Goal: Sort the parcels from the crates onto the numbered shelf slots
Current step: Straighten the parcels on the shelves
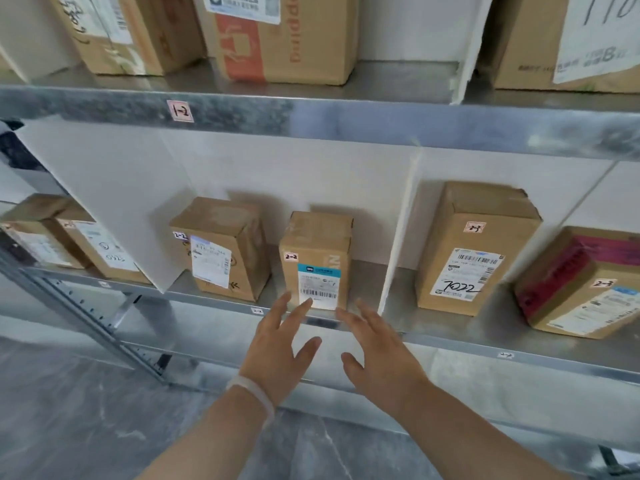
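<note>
A small upright cardboard parcel [316, 258] tagged "2-2", with a blue-topped barcode label, stands on the middle metal shelf [450, 344] in slot 2-2. My left hand [277, 348] and my right hand [377, 351] hover just in front of it with fingers spread, holding nothing. My left fingertips overlap the label's lower edge. A second "2-2" parcel [221, 249] stands to its left. No crates are in view.
White divider boards [398, 233] separate the slots. Slot 2-3 on the right holds a tall box [474, 249] and a red-taped box [581, 285]. Two boxes [69, 240] sit at far left. The upper shelf, labelled 1-2 [180, 111], carries larger cartons. Below is grey floor.
</note>
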{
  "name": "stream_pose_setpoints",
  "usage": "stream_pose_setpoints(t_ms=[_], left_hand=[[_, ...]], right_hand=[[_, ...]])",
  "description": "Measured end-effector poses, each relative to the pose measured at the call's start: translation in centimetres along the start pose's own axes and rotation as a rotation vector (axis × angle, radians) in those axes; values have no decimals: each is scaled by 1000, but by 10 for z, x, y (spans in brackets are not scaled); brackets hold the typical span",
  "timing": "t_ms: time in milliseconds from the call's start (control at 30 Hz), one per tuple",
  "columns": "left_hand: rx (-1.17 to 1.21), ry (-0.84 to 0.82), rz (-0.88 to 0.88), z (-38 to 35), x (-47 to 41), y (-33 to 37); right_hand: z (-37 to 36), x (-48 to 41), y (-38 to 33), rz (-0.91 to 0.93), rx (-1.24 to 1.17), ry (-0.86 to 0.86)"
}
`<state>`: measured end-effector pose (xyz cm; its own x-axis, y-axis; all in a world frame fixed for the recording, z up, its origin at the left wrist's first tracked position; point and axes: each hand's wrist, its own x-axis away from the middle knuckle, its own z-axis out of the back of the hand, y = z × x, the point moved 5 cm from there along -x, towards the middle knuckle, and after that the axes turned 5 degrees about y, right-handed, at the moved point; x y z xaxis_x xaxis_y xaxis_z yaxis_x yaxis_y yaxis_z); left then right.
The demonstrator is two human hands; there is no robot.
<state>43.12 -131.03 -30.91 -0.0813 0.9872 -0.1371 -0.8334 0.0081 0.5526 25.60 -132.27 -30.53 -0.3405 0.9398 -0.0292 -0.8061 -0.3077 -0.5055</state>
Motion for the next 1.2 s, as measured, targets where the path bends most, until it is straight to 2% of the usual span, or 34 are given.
stream_pose_setpoints(t_ms=[100, 233, 533, 800, 1033, 1200], left_hand=[[-50, -83, 13, 0, -17, -25], [-21, -156, -90, -1, -42, -47], [48, -258, -258, -17, -91, -54], [14, -317, -236, -34, -109, -54], [25, -320, -290, -17, -93, -61], [78, -273, -279, 12, -58, -95]], right_hand=[[-14, -17, -11, -136, 24, -12], [-24, -37, -11, -283, 0, 32], [-32, -65, 0, -378, -64, 132], [-32, -78, 6, -413, -81, 194], [-40, -63, -7, -427, -82, 222], [-68, -59, -43, -304, -52, 91]])
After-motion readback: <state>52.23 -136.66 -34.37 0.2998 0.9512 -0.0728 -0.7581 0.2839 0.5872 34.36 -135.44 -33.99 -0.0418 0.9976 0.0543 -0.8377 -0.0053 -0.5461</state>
